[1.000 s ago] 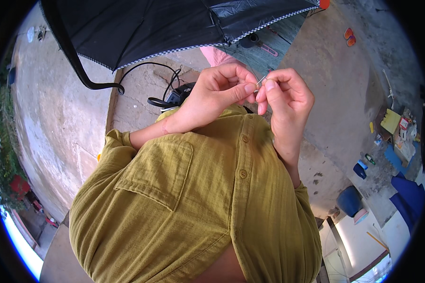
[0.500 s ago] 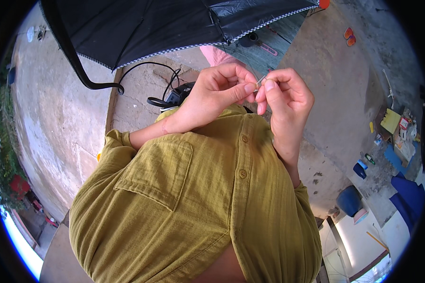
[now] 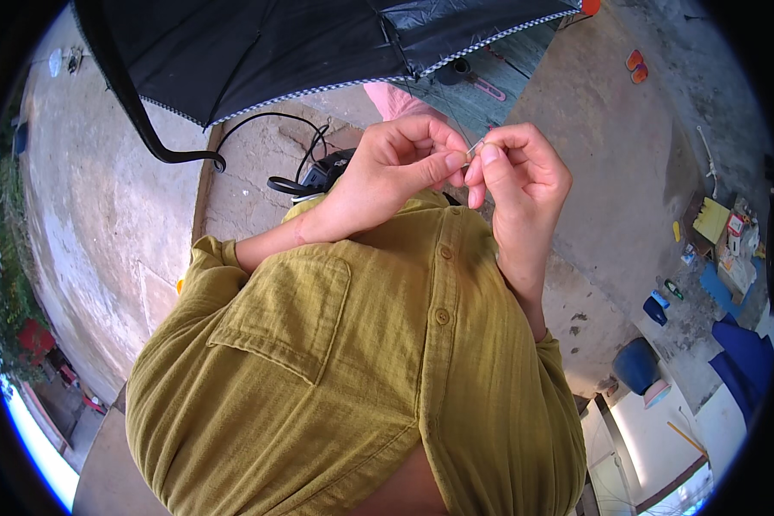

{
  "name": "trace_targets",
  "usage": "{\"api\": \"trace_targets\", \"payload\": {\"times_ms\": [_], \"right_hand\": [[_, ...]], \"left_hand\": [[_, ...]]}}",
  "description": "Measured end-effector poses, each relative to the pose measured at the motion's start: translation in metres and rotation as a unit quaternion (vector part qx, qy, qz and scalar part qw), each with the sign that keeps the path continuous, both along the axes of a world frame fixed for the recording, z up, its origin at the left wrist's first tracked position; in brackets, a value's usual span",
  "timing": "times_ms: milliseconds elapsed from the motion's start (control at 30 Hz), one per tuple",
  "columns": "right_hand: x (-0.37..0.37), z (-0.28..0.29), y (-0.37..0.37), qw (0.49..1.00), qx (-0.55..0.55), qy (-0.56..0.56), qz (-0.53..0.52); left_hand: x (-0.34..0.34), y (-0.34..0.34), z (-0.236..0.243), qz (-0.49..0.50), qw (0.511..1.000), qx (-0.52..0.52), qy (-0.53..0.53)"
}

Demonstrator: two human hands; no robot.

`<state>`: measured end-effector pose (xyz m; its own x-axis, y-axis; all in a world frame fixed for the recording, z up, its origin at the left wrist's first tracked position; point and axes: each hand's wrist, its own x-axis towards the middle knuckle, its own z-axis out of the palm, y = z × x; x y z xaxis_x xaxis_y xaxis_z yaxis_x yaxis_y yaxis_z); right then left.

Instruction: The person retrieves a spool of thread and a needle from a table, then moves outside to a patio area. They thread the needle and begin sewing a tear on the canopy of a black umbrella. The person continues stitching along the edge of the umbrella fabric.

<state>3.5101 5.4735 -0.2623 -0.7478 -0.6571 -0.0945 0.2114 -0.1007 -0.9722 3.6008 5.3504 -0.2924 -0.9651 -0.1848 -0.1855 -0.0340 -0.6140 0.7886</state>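
Note:
My left hand [image 3: 408, 168] pinches a thin, silvery needle-like piece [image 3: 475, 148] between thumb and forefinger. My right hand [image 3: 520, 185] meets it from the right, its thumb and index pinched on the same small piece; any thread there is too fine to make out clearly. Both hands are in front of my mustard shirt. Above them spreads a black umbrella [image 3: 249, 60] with a checked edge. Partly under it, a teal board [image 3: 512, 82] bears a dark round object [image 3: 451, 74] and a pink slender tool [image 3: 488, 89].
A black strapped item [image 3: 314, 179] lies below the hands, beside pink fabric [image 3: 387, 101]. Orange sandals [image 3: 635, 66] rest on the concrete. At the right are assorted boxes [image 3: 731, 258], a blue bucket [image 3: 635, 365] and blue cloth [image 3: 740, 361]; plants [image 3: 13, 318] stand far left.
My fingertips have shifted very slightly around the thin piece. Otherwise nothing has visibly moved.

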Motion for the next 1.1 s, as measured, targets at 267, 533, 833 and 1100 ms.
{"api": "trace_targets", "payload": {"times_ms": [267,533,833,1100], "right_hand": [[0.0005,-0.0004,0.0004,1.000,0.005,-0.001,0.002],[0.0016,-0.0013,-0.0003,1.000,-0.001,0.010,-0.008],[-0.0001,0.0001,0.0010,1.000,0.010,0.006,0.002],[-0.0011,-0.0002,0.0008,1.000,0.001,-0.001,0.005]], "left_hand": [[-0.0003,0.0000,0.0007,0.005,1.000,0.003,0.005],[-0.0009,-0.0003,0.0017,0.003,1.000,0.005,-0.002],[-0.0004,-0.0006,0.0025,0.000,1.000,0.000,0.006],[-0.0002,-0.0013,0.0023,-0.005,1.000,-0.008,0.015]]}}
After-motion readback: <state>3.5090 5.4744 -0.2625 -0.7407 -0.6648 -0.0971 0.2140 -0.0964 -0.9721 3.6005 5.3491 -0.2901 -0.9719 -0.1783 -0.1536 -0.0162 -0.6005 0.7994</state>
